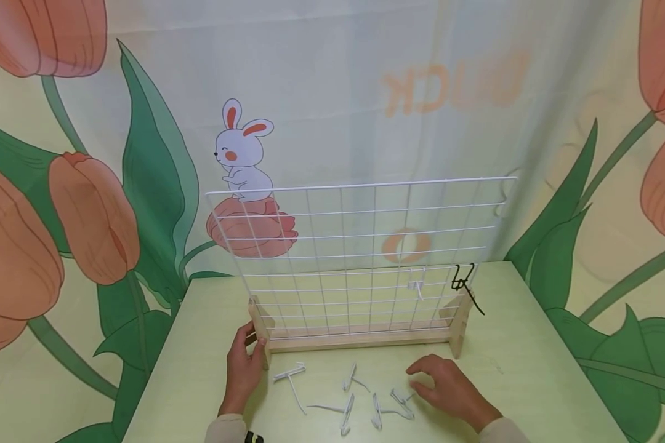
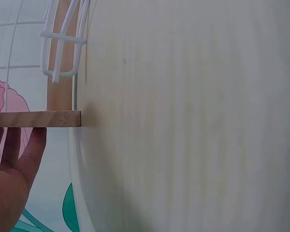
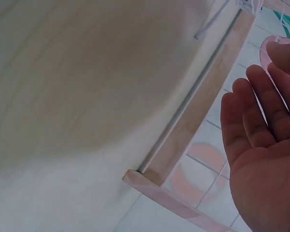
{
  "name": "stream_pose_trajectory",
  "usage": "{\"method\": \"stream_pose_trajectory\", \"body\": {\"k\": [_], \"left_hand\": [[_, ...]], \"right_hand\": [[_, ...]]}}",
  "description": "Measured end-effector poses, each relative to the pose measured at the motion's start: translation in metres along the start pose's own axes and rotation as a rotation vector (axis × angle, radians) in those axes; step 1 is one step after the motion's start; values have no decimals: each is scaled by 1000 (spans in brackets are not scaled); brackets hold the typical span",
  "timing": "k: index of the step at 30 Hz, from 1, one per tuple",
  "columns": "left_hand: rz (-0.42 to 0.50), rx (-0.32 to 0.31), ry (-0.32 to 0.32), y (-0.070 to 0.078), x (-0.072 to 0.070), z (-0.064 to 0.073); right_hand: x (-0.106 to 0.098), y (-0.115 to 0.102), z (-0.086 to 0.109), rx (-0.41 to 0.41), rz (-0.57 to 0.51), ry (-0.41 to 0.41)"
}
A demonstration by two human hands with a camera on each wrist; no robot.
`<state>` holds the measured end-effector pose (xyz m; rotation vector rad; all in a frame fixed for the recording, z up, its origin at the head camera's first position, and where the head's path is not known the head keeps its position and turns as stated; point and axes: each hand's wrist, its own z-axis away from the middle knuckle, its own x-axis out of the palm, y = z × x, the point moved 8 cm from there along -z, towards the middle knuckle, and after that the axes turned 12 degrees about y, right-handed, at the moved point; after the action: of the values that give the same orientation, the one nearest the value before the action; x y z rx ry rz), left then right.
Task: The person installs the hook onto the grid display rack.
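Note:
A white wire grid panel [image 1: 357, 237] stands upright in a wooden stand [image 1: 366, 338]. My left hand [image 1: 245, 367] grips the stand's left end piece, fingertips [image 2: 36, 137] against its outer face in the left wrist view. Several white hooks lie on the table before the stand: one hook [image 1: 290, 384] beside my left hand, another hook [image 1: 347, 413] in the middle. My right hand [image 1: 449, 387], fingers loosely bent and holding nothing, hovers beside the rightmost white hook [image 1: 401, 403]. In the right wrist view its palm and spread fingers [image 3: 258, 125] show.
A black hook [image 1: 461, 284] and a white hook [image 1: 417, 286] hang on the grid's lower right. The pale table [image 1: 510, 344] carries everything. Behind it hangs a curtain [image 1: 332, 92] printed with tulips and a rabbit.

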<state>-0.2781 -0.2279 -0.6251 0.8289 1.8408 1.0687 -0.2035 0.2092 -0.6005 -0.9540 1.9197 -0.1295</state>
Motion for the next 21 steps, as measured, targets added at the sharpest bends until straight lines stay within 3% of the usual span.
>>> {"method": "stream_pose_trajectory", "body": {"k": [12,21], "left_hand": [[-6,5,8,3,0,1],[-3,-16,0,3,-1,2]], "right_hand": [[21,2,10,27,3,-215],[31,5,15,80,6,-278]]}}
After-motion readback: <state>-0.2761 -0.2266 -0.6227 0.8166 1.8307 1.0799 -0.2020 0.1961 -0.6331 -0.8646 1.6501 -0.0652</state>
